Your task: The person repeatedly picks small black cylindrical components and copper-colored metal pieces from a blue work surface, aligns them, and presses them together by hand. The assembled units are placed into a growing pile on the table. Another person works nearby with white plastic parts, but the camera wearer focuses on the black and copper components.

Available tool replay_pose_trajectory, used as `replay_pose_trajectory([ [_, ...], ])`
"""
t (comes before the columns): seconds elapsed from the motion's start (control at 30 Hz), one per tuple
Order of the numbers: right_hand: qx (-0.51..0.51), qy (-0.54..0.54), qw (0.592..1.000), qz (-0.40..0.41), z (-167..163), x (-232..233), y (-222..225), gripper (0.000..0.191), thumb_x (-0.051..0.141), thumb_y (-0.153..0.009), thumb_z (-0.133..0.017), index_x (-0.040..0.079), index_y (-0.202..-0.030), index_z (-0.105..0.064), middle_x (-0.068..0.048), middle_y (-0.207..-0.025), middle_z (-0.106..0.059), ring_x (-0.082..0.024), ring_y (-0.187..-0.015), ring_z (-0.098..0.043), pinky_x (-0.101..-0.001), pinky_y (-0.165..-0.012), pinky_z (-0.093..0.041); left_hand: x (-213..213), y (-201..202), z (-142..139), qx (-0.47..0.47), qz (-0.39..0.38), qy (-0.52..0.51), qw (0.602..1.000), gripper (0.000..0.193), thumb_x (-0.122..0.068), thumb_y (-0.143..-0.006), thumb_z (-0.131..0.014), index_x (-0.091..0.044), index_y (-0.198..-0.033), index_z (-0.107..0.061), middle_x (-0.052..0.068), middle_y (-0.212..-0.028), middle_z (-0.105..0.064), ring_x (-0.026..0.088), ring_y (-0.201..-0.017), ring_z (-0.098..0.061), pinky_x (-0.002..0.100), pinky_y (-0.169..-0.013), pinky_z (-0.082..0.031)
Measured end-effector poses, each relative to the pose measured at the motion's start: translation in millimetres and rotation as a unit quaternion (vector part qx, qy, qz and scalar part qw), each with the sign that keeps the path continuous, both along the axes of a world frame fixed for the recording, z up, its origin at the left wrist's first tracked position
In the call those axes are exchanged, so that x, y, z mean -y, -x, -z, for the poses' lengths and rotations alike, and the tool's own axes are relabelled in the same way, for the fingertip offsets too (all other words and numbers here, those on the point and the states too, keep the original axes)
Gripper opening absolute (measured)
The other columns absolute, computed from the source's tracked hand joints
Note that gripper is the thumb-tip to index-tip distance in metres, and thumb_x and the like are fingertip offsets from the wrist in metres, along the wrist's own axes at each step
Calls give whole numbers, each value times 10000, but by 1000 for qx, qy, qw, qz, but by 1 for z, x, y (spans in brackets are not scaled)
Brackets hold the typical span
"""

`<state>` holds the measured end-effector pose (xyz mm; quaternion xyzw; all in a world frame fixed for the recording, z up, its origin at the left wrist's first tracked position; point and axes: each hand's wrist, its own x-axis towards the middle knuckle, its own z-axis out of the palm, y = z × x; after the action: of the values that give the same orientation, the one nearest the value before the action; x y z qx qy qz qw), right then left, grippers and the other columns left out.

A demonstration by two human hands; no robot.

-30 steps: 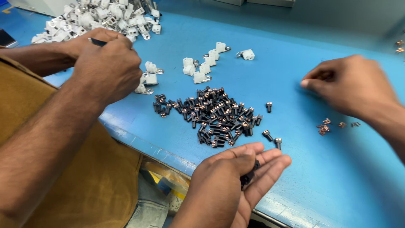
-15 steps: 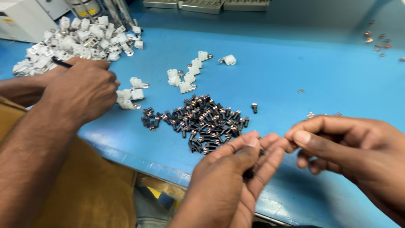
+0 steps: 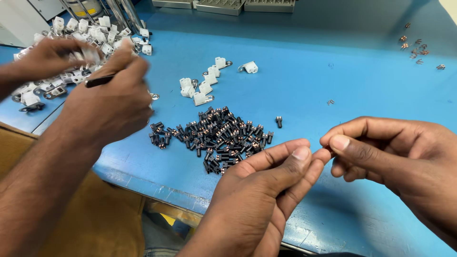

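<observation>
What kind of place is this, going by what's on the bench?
Most likely a small-parts assembly bench in a workshop or factory. A blue work table carries a heap of small black components and a pile of white plastic connectors, with metal fixture trays along the far edge.

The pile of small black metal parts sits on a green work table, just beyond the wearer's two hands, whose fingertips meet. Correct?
Not quite. The head view shows the work table is blue, not green. The rest holds: the pile of small black metal parts lies just beyond the left hand and right hand, whose fingertips meet.
</observation>
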<state>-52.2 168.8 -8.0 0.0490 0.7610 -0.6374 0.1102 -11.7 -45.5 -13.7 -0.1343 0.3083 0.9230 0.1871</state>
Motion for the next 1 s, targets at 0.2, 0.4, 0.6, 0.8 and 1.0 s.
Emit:
replay_pose_trajectory([
  [0.2, 39, 41, 997, 44, -9, 0, 5, 369, 212, -1014, -596, -65, -1229, -711, -183, -1049, -784, -228, -895, -707, -421, -816, -596, 9, 1, -10, 25, -12, 8, 1000, 312, -109, -919, -749, 22, -1179, -635, 154, -1102, -711, 240, -1063, -756, 305, -942, -651],
  [0.4, 66, 44, 994, 70, -22, 9, 4, 362, 216, -1043, -578, -65, -1239, -693, -193, -1064, -762, -230, -947, -703, -419, -846, -586, 7, 2, -12, 57, 1, 31, 998, 370, -260, -859, -862, -42, -1116, -709, 32, -927, -719, 115, -828, -692, 224, -745, -613],
  [0.6, -50, 127, 989, -53, -36, 19, -3, 363, 230, -1057, -591, -82, -1181, -730, -199, -1094, -769, -265, -1064, -737, -484, -885, -560, 2, 3, -14, 58, -11, -47, 997, 335, -263, -866, -882, -60, -1061, -700, 35, -866, -683, 123, -771, -688, 235, -721, -624],
  [0.8, -29, 185, 976, -113, -44, 37, -9, 337, 238, -1075, -569, -62, -1163, -698, -215, -1129, -779, -267, -1116, -675, -506, -977, -539, -7, 4, -24, 76, -48, -59, 994, 274, -160, -859, -835, -26, -1033, -671, 70, -917, -736, 145, -840, -741, 237, -799, -662],
  [1.0, -16, 230, 964, -136, -48, 45, -14, 376, 239, -1093, -521, -85, -1148, -702, -221, -1146, -765, -266, -1149, -668, -533, -1024, -471, -8, 4, -27, 40, -51, -90, 994, 248, -123, -868, -822, -9, -1023, -666, 83, -936, -746, 154, -875, -758, 239, -825, -673],
])
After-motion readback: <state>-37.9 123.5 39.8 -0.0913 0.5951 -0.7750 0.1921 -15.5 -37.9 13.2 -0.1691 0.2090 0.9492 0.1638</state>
